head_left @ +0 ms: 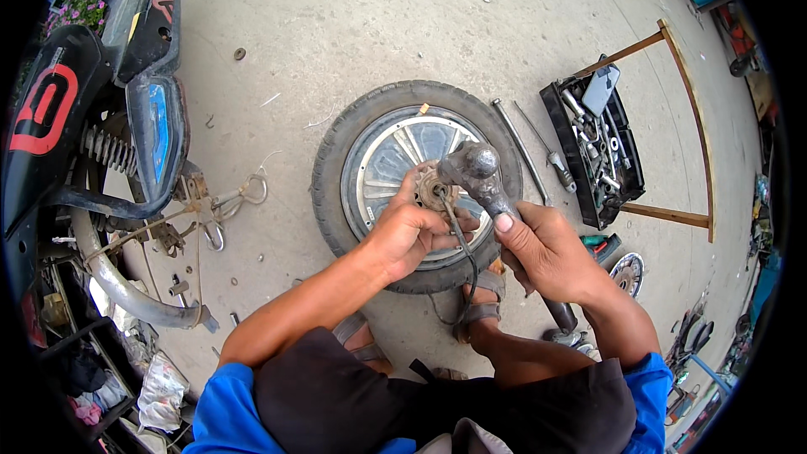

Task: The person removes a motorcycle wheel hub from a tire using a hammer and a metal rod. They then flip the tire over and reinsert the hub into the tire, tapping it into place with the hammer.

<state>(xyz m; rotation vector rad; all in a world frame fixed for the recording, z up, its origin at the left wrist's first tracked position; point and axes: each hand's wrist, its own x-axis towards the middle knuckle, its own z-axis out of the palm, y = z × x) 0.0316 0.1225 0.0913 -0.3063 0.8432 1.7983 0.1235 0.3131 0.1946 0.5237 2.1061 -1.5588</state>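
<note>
Fingers (514, 227) of right hand (546, 252) clenched on hammer (483, 181); left hand (408, 235) fingers pinching at sprocket (433, 189) of wheel (412, 176), flat on grey concrete floor (353, 25) outdoors. Black tool tray (597, 147) right, motorbike (101, 118) left.

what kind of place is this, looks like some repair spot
Most likely an open-air roadside scooter repair spot. A removed wheel lies flat on bare concrete, a scooter stands partly stripped at the left, and an open tray of sockets and wrenches sits beside long tools on the ground.
</note>
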